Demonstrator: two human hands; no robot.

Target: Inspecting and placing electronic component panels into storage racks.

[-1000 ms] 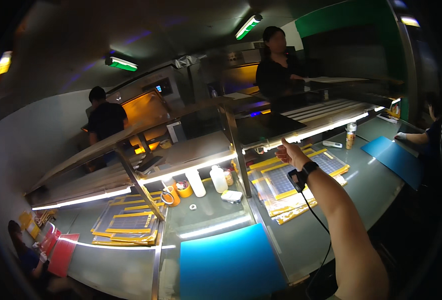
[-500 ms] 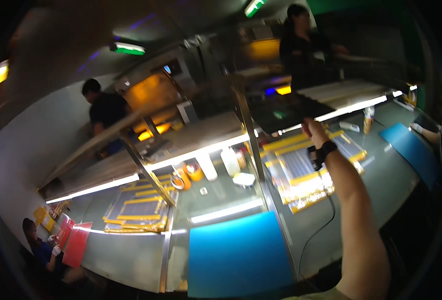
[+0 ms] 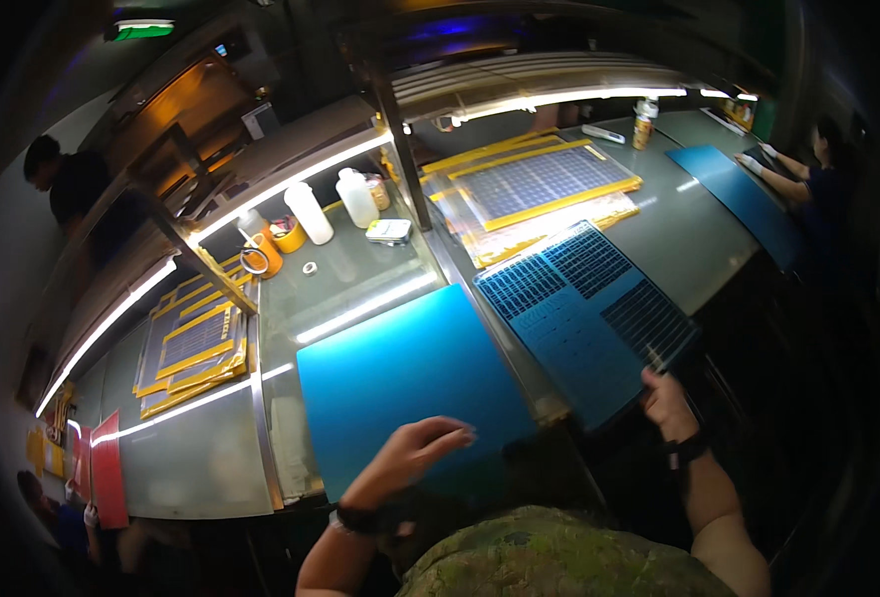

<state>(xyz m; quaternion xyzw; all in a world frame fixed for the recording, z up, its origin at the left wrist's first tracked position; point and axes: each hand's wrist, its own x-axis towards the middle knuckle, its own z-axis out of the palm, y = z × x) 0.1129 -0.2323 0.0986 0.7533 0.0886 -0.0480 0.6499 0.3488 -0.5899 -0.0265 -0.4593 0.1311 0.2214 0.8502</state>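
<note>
My right hand (image 3: pixel 671 406) grips the near corner of a thin dark-blue sheet (image 3: pixel 584 333) printed with blocks of black patterns. The sheet tilts over the table's front edge, to the right of a plain blue mat (image 3: pixel 410 373). My left hand (image 3: pixel 410 458) hovers over the mat's near part, fingers loosely curved, with no object visible in it. A dark band circles each wrist.
Behind the printed sheet lie yellow-edged patterned panels (image 3: pixel 550 184); more panels (image 3: pixel 196 343) stand left. White bottles (image 3: pixel 308 213), orange tape rolls (image 3: pixel 287 237) and a small box (image 3: pixel 388 231) sit under a lit shelf (image 3: pixel 301 169). People work at both ends; a blue mat (image 3: pixel 724 189) lies right.
My right hand has come down from the shelf, bringing the dark sheet over the table's near edge. My left hand has entered the view. The camera's view has turned downward and to the right.
</note>
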